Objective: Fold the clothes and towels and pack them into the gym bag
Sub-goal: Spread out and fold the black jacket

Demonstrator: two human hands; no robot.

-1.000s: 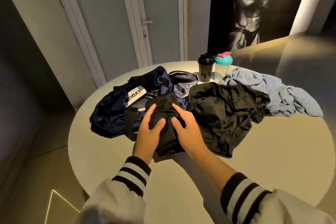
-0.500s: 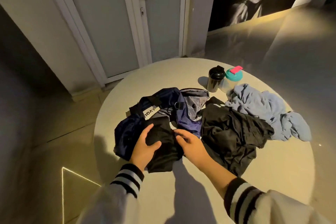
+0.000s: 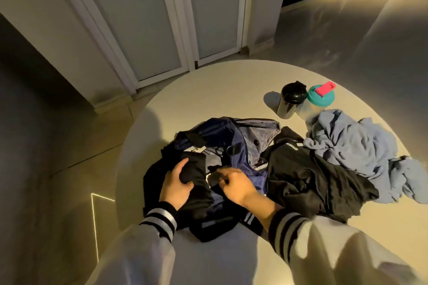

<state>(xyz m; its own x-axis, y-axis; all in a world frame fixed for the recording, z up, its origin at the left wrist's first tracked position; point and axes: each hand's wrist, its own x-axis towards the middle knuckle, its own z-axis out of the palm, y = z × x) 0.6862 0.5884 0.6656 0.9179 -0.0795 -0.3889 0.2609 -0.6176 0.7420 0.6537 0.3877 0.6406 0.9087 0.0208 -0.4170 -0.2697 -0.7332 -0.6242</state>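
A navy gym bag (image 3: 231, 136) lies unzipped in the middle of the round table, its grey lining showing. My left hand (image 3: 177, 180) grips a folded black garment (image 3: 195, 166) at the left part of the bag's opening. My right hand (image 3: 236, 185) is just beside it, fingers curled on the dark edge of the bag's opening. A crumpled black garment (image 3: 312, 176) lies to the right of the bag. A rumpled light blue towel (image 3: 359, 152) lies beyond it, at the table's right side.
A black shaker bottle (image 3: 290, 99) and a clear bottle with a teal lid (image 3: 320, 97) stand behind the towel. The round pale table (image 3: 208, 81) has bare surface at the back. Closed doors (image 3: 150, 18) and floor lie past its far edge.
The view has tilted down and closer. My left hand has carried the folded black garment onto the bag's opening. My right hand left the garment and curled at the bag's edge.
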